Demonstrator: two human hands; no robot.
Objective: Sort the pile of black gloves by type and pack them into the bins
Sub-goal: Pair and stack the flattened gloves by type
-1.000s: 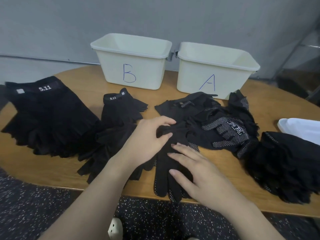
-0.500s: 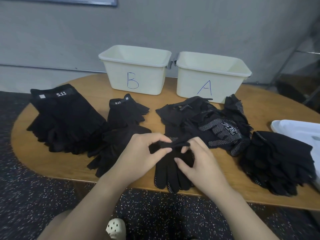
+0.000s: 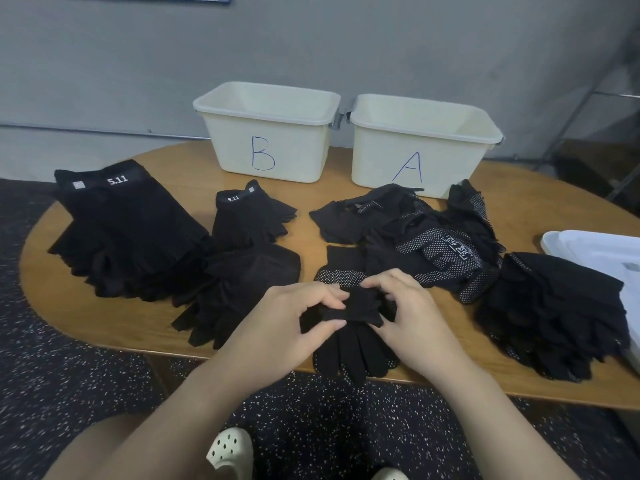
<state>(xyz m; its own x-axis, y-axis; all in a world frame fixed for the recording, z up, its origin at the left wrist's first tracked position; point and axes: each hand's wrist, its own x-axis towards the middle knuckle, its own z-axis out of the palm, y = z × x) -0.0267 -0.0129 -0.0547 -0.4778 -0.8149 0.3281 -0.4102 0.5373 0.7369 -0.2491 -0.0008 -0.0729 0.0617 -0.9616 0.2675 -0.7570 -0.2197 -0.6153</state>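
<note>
Head view: my left hand [image 3: 294, 327] and right hand [image 3: 408, 317] both pinch the folded cuff of a dotted glove [image 3: 353, 344] at the table's [image 3: 104, 327] near edge. Its long axis runs toward me, fingertips overhanging the edge. I reckon a loose pinch lets it slide off. Bin B [image 3: 266, 133] and bin A [image 3: 422, 143] look empty.

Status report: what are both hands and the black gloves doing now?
Left hand and right hand pinch the black dotted fabric glove at table edge. White plastic bin B and white plastic bin A show no gloves. Nothing blocks them.
</note>
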